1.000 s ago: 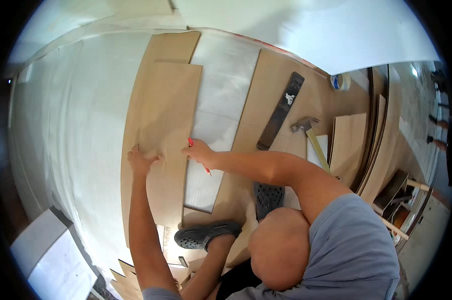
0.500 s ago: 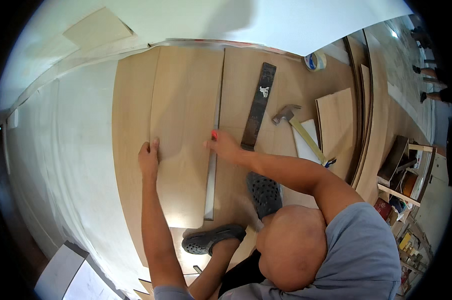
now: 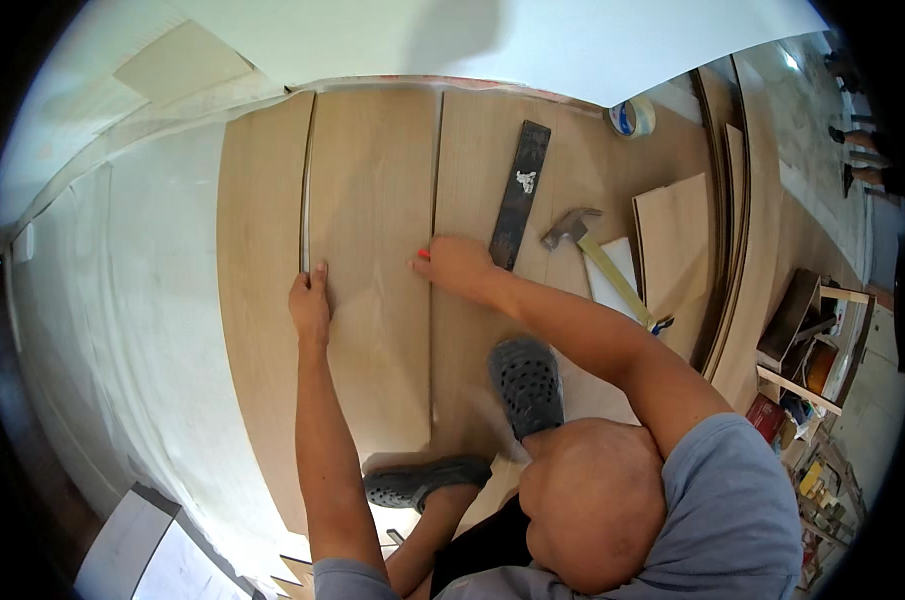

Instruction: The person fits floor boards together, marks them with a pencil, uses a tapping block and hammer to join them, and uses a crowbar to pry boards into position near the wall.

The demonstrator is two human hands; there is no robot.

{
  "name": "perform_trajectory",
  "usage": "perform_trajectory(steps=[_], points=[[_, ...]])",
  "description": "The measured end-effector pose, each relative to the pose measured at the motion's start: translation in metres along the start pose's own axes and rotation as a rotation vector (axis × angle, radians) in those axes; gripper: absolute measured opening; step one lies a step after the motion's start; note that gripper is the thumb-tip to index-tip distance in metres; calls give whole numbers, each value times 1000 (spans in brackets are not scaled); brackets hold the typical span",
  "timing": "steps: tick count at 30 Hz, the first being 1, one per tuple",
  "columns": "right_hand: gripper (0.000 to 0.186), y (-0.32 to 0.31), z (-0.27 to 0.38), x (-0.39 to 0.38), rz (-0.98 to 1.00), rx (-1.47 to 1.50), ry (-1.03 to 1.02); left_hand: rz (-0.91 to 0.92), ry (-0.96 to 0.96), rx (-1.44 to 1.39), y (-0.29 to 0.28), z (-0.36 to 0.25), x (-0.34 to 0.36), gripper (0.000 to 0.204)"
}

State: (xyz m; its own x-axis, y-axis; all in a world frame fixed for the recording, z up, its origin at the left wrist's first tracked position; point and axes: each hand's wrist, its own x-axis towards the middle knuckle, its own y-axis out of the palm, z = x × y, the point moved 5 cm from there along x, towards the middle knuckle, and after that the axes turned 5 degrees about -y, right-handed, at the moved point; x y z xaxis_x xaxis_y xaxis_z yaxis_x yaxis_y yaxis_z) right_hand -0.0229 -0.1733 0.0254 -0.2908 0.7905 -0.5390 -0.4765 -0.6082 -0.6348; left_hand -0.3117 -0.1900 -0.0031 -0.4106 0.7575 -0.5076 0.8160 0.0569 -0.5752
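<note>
Nothing legible here — no readable lettering, numbers or signs.

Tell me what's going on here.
A person has both hands at a middle plank: the left hand at its left edge, the right hand at its right, holding a mostly hidden red item. A narrow gap shows between it and the left plank. On the boards to the right lie a dark bar and a hammer.

The red pen [image 3: 424,255] is mostly concealed by the right hand [image 3: 460,266]. The dark bar's [image 3: 521,190] lower end is obscured. The white box [image 3: 177,562] is cut off below.
</note>
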Motion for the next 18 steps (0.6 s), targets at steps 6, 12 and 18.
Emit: perform_trajectory(steps=[6, 12, 18], points=[[47, -4, -4, 1, -19, -44, -15, 9, 21, 31, 4, -18, -2, 50], [47, -10, -7, 2, 4, -71, -36, 44, -7, 51, 10, -23, 1, 51], [49, -6, -6, 12, -4, -94, -55, -8, 68, 159, 9, -2, 18, 52]])
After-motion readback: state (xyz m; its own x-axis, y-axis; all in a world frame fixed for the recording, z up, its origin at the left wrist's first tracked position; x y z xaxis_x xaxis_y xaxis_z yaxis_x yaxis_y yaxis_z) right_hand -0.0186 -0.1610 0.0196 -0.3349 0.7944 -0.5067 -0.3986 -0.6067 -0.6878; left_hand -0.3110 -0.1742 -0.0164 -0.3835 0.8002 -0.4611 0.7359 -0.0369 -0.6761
